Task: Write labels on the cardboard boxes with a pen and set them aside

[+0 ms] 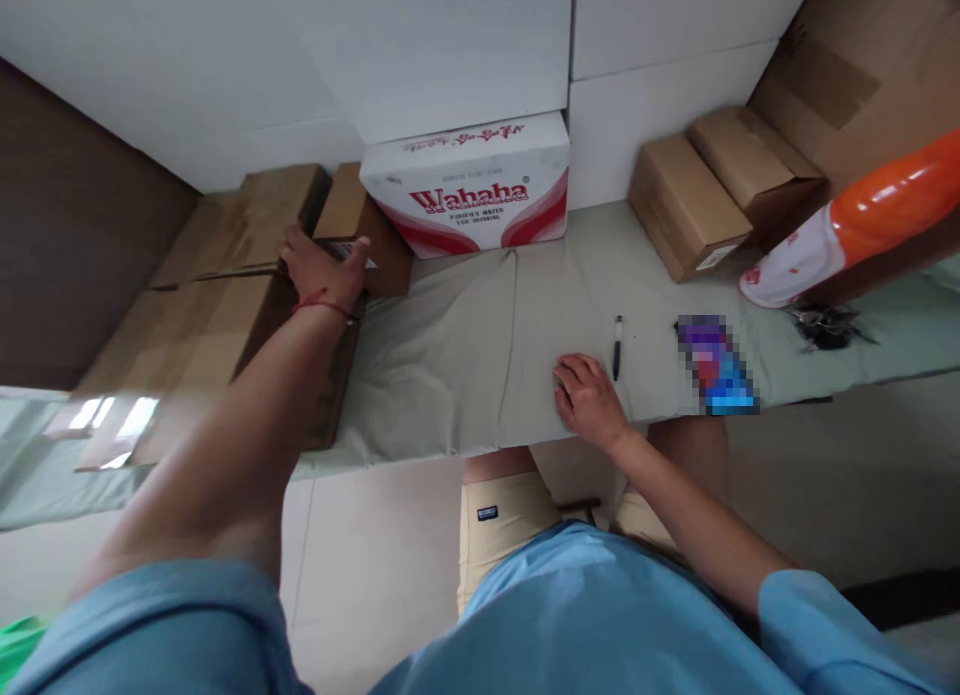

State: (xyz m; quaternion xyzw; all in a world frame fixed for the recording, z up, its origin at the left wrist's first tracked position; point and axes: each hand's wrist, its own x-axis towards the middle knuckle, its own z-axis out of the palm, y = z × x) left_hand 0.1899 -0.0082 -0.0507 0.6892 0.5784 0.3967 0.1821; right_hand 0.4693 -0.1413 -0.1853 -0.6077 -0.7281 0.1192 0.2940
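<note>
My left hand [326, 273] is at the near end of a small brown cardboard box [346, 203], thumb and fingers spread apart. Its thumb lies over the box's front by a white label, and the fingers reach toward the gap beside the larger cartons [199, 320]; whether they press on the box cannot be made out. On the cloth-covered table [457, 375] rests my right hand [589, 395], palm down, fingers loosely extended and holding nothing. Just right of it lies a pen [617, 347], not touched.
A white and red water carton [472, 190] stands against the wall. To the right are two brown boxes [690, 210], an orange and white cylinder [862, 215], a dark bunch of small items [825, 325] and a pixelated flat rectangle [716, 365] near the table's front edge.
</note>
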